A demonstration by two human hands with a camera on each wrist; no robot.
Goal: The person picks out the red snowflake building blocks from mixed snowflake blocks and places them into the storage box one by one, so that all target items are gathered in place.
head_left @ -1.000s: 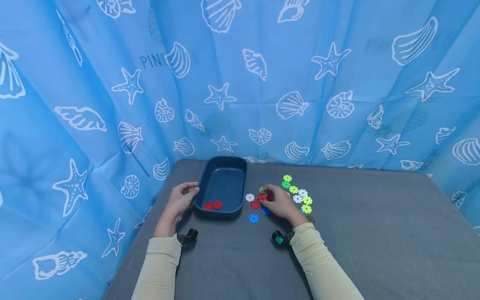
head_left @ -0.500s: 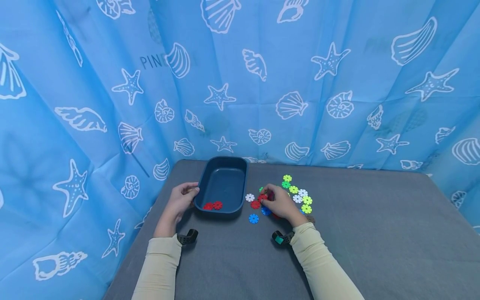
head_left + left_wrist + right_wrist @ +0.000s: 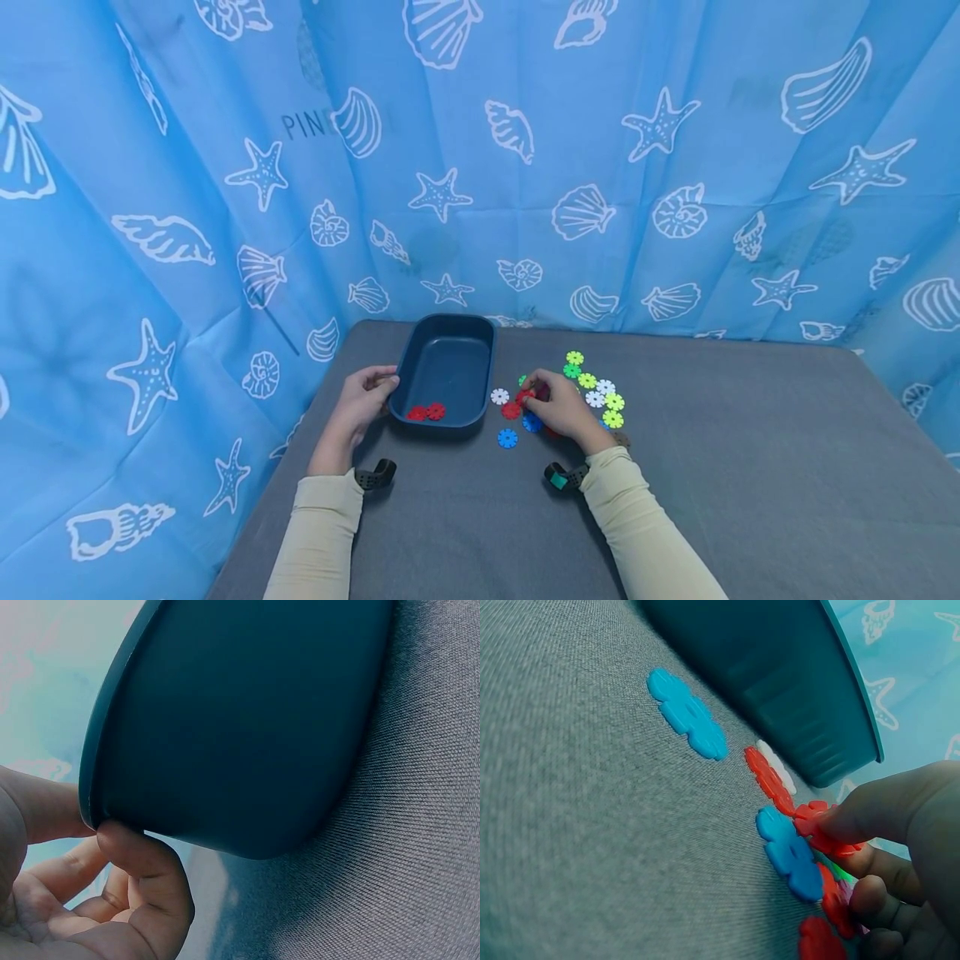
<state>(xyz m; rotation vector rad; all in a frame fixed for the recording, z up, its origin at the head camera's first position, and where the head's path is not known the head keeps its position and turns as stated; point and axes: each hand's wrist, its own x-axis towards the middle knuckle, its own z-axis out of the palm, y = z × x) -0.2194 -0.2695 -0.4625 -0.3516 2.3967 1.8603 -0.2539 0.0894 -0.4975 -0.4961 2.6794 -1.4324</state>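
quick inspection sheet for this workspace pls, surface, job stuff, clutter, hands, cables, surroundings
Surface: table covered with grey cloth.
Job's things: dark blue tray with red discs at its near end; loose discs in blue, red, white, green and yellow to its right, some overlapping, some partly hidden by a hand.
Clutter: nothing seen besides the discs.
Left hand: the left hand pinches the tray's rim.
Right hand: the right hand pinches a red disc between thumb and finger.
Cables: nothing seen.
Surroundings: blue curtain with white shells and starfish, behind and left of the table.
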